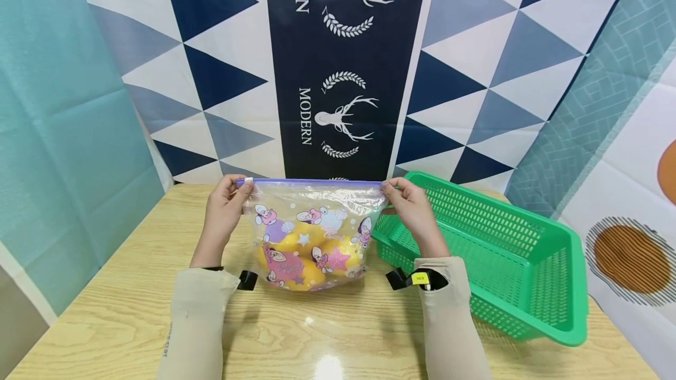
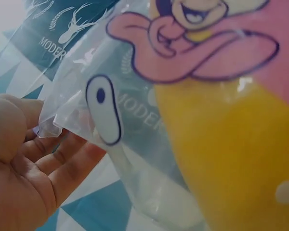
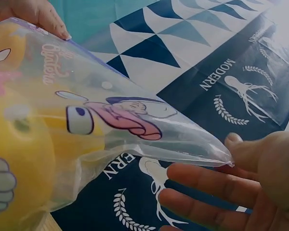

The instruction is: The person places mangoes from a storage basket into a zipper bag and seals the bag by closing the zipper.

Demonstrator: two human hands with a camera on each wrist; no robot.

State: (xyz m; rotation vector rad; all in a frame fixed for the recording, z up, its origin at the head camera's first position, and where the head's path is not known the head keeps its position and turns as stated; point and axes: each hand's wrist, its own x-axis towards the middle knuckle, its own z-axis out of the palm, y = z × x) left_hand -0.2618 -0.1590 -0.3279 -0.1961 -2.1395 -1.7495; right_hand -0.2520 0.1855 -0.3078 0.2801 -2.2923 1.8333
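A clear zip bag (image 1: 311,233) printed with cartoon figures, stars and shells hangs upright between both hands, just over or touching the table; I cannot tell which. Its purple zip edge runs straight across the top. Several yellow round fruits, perhaps lemons or oranges, fill its lower part (image 3: 19,144). My left hand (image 1: 224,207) pinches the top left corner by thumb and fingers, beside a white slider. At the top right corner, my right hand (image 1: 414,210) pinches the edge; the right wrist view shows thumb and forefinger meeting there, the other fingers (image 3: 207,202) loosely spread.
A green plastic basket (image 1: 549,257) with perforated walls stands right of the bag, partly behind the right hand. The wooden table (image 1: 296,339) ends at a patterned cloth backdrop (image 1: 338,57). A black strap (image 1: 401,279) sticks out from the right wrist.
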